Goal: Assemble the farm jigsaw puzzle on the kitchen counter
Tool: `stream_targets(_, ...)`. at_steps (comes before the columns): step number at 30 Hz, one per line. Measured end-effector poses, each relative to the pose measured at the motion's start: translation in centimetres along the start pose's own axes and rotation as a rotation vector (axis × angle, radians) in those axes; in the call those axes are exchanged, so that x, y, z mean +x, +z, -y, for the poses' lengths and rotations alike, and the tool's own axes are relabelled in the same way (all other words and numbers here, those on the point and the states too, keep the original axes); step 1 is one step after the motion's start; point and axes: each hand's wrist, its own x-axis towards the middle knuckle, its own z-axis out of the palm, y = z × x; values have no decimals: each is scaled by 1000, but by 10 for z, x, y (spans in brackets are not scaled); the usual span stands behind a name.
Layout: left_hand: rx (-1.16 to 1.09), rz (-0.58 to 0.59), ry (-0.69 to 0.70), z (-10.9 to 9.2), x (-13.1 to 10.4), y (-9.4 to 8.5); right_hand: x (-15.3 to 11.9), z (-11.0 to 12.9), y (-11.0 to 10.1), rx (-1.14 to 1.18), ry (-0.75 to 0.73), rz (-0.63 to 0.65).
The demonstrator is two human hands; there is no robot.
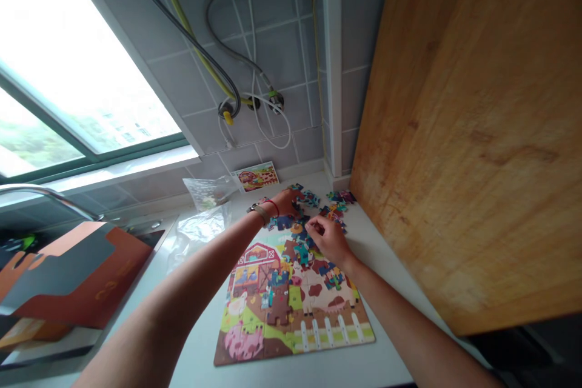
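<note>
A farm jigsaw puzzle (313, 291) lies on the counter, with a barn, a cow, a pig and a white fence in its picture. Several loose pieces (278, 279) rest on top of it. At its far edge, my left hand (287, 201) curls its fingers down onto a puzzle piece among a loose group (311, 197). My right hand (330, 237) is closed just nearer and to the right, fingertips pinched over the puzzle's upper part. Whatever lies between those fingertips is too small to tell.
A picture card (257, 176) leans by the tiled wall, beside clear plastic bags (202, 224). More pieces (341, 196) lie near the corner. A large wooden board (477, 133) stands along the right side. An orange box (91, 279) is at the left, near the faucet (54, 195).
</note>
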Motion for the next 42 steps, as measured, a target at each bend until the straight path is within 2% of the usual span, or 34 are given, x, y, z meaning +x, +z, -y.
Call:
stream_targets(5, -233, 71, -22, 14, -4, -14, 0, -2, 2, 14, 6, 2)
stream_targets(11, -485, 53, -71, 23, -9, -28, -1, -2, 2, 42, 15, -12)
stream_targets(15, -616, 74, -100, 13, -17, -34, 2, -4, 0, 69, 39, -74)
stream_targets(17, -662, 116, -102, 3, -23, -36, 4, -3, -2, 164, 95, -108)
stream_targets(19, -693, 169, -96, -8, -30, -39, 6, -1, -4, 312, 186, -70)
stream_targets(21, -713, 218, -91, -19, -36, -40, 6, 2, -6, 427, 265, 21)
stream_targets(25, -743, 267, -101, -31, -43, -43, 5, 7, -8, 487, 335, 103)
stream_targets(31, -803, 315, -134, -35, -48, -47, 5, 7, -6, 501, 343, 53)
stream_targets(38, -803, 330, -174, -35, -52, -49, 4, 7, -6, 449, 350, 81)
stream_targets(42, -796, 300, -168, -36, -53, -47, 4, 7, -7, 435, 342, 91)
